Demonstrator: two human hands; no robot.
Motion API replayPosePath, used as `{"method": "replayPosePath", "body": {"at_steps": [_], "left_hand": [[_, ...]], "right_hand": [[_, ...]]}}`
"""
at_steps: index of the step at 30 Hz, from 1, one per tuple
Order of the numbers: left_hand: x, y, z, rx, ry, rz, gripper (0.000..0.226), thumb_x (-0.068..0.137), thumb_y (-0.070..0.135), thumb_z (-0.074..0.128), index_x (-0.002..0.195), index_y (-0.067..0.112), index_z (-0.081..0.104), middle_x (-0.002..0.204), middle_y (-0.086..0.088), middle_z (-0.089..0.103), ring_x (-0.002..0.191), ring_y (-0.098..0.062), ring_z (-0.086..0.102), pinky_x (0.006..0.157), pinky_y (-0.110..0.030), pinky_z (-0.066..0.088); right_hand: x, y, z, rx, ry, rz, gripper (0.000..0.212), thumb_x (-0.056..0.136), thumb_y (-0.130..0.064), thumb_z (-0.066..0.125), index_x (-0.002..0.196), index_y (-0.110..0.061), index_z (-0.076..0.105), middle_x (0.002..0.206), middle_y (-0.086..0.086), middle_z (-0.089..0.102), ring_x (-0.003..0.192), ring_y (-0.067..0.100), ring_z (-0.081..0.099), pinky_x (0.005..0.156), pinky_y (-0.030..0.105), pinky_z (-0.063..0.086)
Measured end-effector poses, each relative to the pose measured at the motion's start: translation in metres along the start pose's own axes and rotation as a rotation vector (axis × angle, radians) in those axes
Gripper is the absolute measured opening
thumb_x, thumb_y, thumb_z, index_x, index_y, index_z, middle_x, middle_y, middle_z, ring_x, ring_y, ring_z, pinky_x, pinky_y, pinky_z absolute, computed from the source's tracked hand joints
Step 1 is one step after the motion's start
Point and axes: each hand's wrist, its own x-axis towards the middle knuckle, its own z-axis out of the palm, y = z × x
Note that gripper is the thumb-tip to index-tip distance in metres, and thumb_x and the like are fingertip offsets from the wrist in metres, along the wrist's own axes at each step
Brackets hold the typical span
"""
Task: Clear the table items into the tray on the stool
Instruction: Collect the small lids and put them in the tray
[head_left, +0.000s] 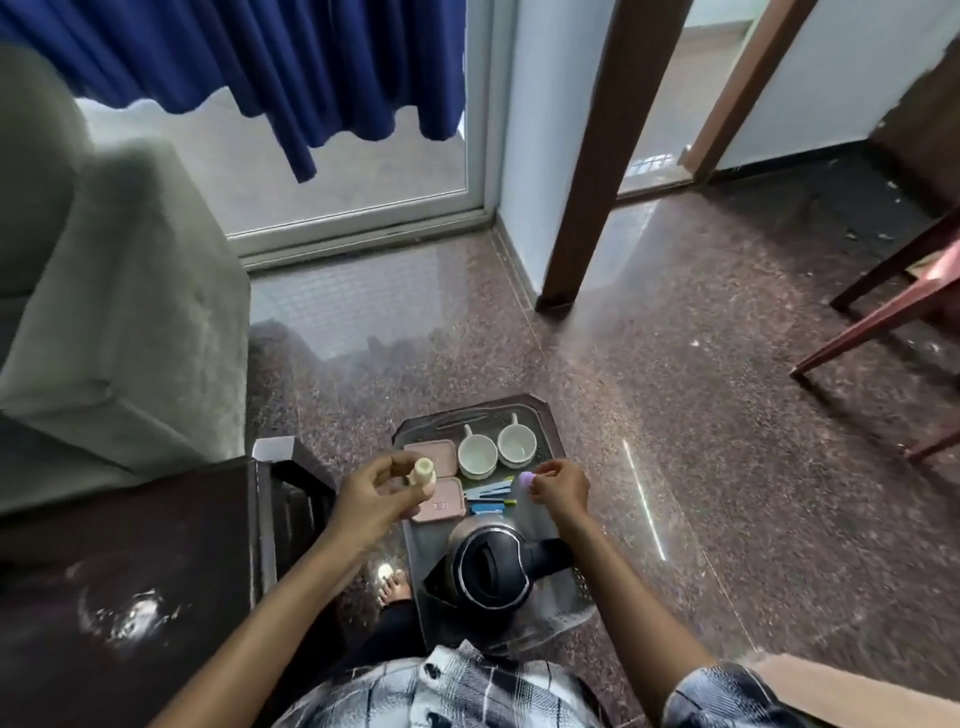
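A dark tray (550, 426) rests on a stool below me. It holds two white cups (477, 455) (516, 446), two pink lidded boxes (431, 457) (441, 501), several sachets (488, 499) and a black electric kettle (491, 566). My left hand (371, 501) grips a small cream bottle (422, 473) above the tray's left edge. Over the sachets, my right hand (561, 488) pinches a small purple-topped clear bottle (524, 480).
A dark glossy table (119, 587) stands at lower left, with a grey sofa (104, 291) behind it. A wooden chair (893, 312) is at right, a door frame (587, 156) ahead. A cardboard piece (841, 686) lies at lower right. My foot (395, 584) shows beside the stool.
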Motion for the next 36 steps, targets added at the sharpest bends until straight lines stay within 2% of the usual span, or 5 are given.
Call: {"method": "replayPosePath", "body": {"at_steps": [15,24,27,32,36], "left_hand": [[0.005,-0.009,-0.036,0.092,0.029,-0.045,0.027,0.075,-0.006,0.07,0.093,0.015,0.066,0.087,0.002,0.068,0.065,0.0,0.063,0.059,-0.013,0.05],[0.006,-0.011,-0.03,0.069,0.004,-0.085,0.028,0.075,-0.005,0.07,0.095,0.013,0.065,0.108,-0.011,0.062,0.086,-0.022,0.063,0.059,-0.019,0.057],[0.008,-0.006,-0.019,0.116,-0.04,-0.066,0.03,0.076,-0.006,0.069,0.091,0.019,0.063,0.105,-0.007,0.063,0.078,-0.013,0.063,0.06,-0.019,0.057],[0.015,0.004,-0.001,0.266,-0.161,-0.002,0.031,0.079,-0.003,0.067,0.091,0.024,0.059,0.098,0.004,0.06,0.068,0.0,0.062,0.059,-0.012,0.053],[0.022,0.005,0.006,0.415,-0.206,0.077,0.03,0.078,0.006,0.071,0.095,0.03,0.061,0.101,0.001,0.064,0.061,0.003,0.06,0.066,-0.022,0.053]], "right_hand": [[0.056,0.015,0.033,-0.565,-0.127,-0.064,0.017,0.076,-0.011,0.062,0.089,-0.001,0.067,0.101,0.021,0.069,0.095,0.031,0.065,0.071,0.031,0.047],[0.055,0.023,0.018,-0.376,-0.195,-0.042,0.026,0.071,-0.004,0.063,0.096,-0.003,0.068,0.091,0.011,0.068,0.087,0.021,0.06,0.074,0.032,0.047],[0.027,0.0,-0.001,-0.256,-0.154,-0.069,0.029,0.068,0.002,0.062,0.096,-0.005,0.067,0.092,0.013,0.069,0.085,0.028,0.064,0.075,0.04,0.053],[-0.055,-0.057,-0.023,0.057,-0.268,-0.19,0.019,0.079,0.008,0.059,0.087,-0.009,0.064,0.082,0.013,0.066,0.069,0.018,0.061,0.056,0.016,0.05],[-0.108,-0.086,-0.018,0.161,-0.462,-0.309,0.02,0.08,0.007,0.063,0.084,-0.013,0.064,0.068,0.005,0.063,0.056,0.011,0.062,0.054,0.017,0.051]]}}
